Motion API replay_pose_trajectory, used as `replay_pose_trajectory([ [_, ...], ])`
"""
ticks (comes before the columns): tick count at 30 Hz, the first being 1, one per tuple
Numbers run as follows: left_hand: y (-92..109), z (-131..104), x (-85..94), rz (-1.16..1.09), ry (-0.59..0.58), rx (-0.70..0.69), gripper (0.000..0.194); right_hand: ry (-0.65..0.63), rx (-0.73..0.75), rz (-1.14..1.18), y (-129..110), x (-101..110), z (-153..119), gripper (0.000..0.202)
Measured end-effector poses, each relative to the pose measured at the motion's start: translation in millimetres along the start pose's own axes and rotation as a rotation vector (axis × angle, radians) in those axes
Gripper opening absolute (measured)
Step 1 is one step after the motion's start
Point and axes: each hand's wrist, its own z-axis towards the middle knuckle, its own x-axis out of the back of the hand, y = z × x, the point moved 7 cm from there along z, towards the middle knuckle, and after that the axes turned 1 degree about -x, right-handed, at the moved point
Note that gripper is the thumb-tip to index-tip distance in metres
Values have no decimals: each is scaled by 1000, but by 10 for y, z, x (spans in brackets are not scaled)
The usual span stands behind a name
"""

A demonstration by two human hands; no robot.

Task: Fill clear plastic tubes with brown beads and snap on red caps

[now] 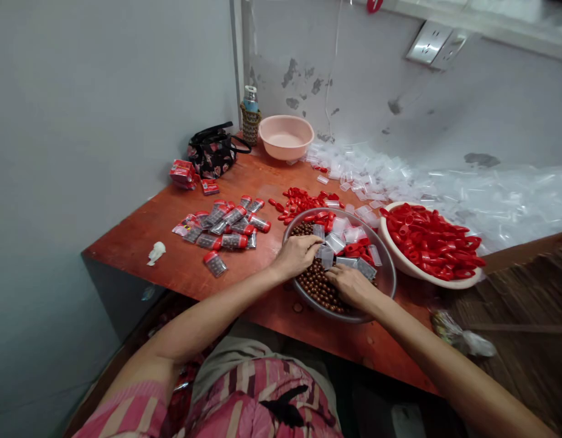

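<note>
A grey metal bowl (391, 267) holds small brown balls (317, 283), clear plastic cases (336, 243) and red plastic caps (354, 249). Over its left side, my left hand (299, 254) is closed, its fingertips pinching a small clear plastic case (325, 257). My right hand (351, 285) reaches over the bowl's front right, its fingers curled down at the brown balls just below that case. What those fingers hold, if anything, is hidden.
Filled clear packs with red caps (233, 225) are piled left of the bowl. Right of it stands a white basin (399, 258) of red caps. Clear cases (376, 170) heap along the wall. Behind are a pink basin (286, 146), floral bag (212, 155) and bottle (250, 100).
</note>
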Motion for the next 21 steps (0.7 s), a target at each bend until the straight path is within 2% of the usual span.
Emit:
replay_pose_trajectory([
  [3, -6, 3, 9, 2, 16, 5, 21, 35, -39, 328, 48, -65, 71, 23],
  [7, -5, 12, 36, -19, 40, -8, 23, 132, -150, 869, 191, 20, -24, 22],
  [11, 61, 7, 98, -103, 48, -15, 24, 196, -264, 1169, 276, 93, -127, 25],
  [13, 114, -11, 85, -155, -11, 3, 27, 257, -291, 1249, 302, 118, -141, 26],
  [16, 184, -55, -30, -205, -170, 38, 38, 345, -269, 1290, 298, 153, -133, 27],
  [18, 196, -75, -121, -264, -246, 53, 35, 394, -240, 1249, 277, 200, -142, 28],
  [21, 115, -70, -225, -421, -277, 111, 27, 439, -222, 1074, 254, 333, -210, 33],
])
